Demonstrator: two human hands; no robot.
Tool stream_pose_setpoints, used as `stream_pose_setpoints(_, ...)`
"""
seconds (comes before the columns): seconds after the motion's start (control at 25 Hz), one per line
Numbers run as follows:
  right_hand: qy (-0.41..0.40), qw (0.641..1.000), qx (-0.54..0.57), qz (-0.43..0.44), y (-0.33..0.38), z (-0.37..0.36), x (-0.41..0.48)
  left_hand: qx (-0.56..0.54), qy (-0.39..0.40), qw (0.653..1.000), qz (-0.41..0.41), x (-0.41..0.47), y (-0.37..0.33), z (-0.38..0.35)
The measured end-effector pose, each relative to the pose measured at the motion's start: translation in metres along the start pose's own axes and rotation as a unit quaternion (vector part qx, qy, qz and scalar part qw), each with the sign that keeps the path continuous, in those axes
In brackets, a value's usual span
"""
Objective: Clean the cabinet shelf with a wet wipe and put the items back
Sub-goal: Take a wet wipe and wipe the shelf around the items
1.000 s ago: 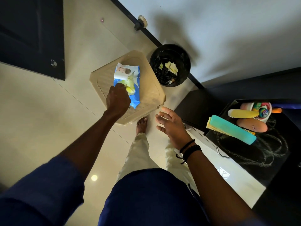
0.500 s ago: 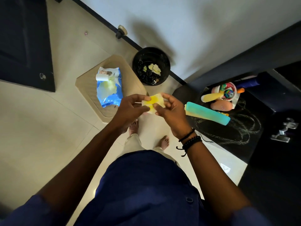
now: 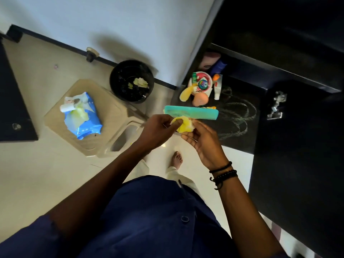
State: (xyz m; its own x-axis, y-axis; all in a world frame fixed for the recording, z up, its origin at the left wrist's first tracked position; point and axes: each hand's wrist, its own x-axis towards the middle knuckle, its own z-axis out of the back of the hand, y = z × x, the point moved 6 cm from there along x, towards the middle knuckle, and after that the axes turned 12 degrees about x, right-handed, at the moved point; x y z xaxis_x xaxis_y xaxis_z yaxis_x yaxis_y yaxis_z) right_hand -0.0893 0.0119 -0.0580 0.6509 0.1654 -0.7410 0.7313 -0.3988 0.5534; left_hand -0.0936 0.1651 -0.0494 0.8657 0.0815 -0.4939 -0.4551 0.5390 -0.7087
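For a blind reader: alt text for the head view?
Both hands, left hand and right hand, hold a yellow wipe above a dark shelf with a teal comb. A wipe pack lies on a stool beside a black bin.

Below you the pale tiled floor (image 3: 37, 174) carries a beige plastic stool (image 3: 115, 116), with a blue wet-wipe pack (image 3: 84, 120) lying open on its seat. Just beside the stool a black bin (image 3: 115, 84) stands on the floor against the wall. To your right, the black cabinet shelf (image 3: 240, 131), streaked with smears, holds a teal comb (image 3: 195, 111), a white tube (image 3: 217, 89) and a small white bowl (image 3: 202, 82) of toiletries
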Motion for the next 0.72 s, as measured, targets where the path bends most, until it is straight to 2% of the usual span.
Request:
stream_pose_setpoints(0.12, 0.000, 0.998, 0.061, 0.009, 0.014, 0.032, -0.002, 0.034, 0.013, 0.999, -0.020, 0.016, -0.020, -0.031)
stream_pose_setpoints(0.32, -0.005, 0.994, -0.003, 0.112, 0.034, 0.068, 0.000, 0.005, 0.051, 0.997, -0.054, 0.030, -0.052, -0.078)
stream_pose_setpoints(0.44, -0.063, 0.983, -0.025, 0.173, 0.046, 0.097, 0.012, 0.035, 0.058, 0.993, -0.093, 0.031, -0.075, -0.096)
stream_pose_setpoints(0.52, -0.180, 0.948, -0.097, 0.245, 0.062, 0.131, 0.025, 0.096, 0.011, 0.986, -0.137, 0.023, -0.097, -0.092)
stream_pose_setpoints(0.6, -0.293, 0.881, -0.213, 0.304, 0.085, 0.159, 0.036, 0.151, -0.053, 0.967, -0.199, 0.011, -0.127, -0.082)
stream_pose_setpoints(0.64, -0.325, 0.851, -0.263, 0.317, 0.095, 0.168, 0.042, 0.182, -0.078, 0.951, -0.239, 0.007, -0.142, -0.076)
stream_pose_setpoints(0.72, -0.342, 0.818, -0.335, 0.319, 0.109, 0.177, 0.056, 0.264, -0.116, 0.902, -0.321, 0.011, -0.164, -0.072)
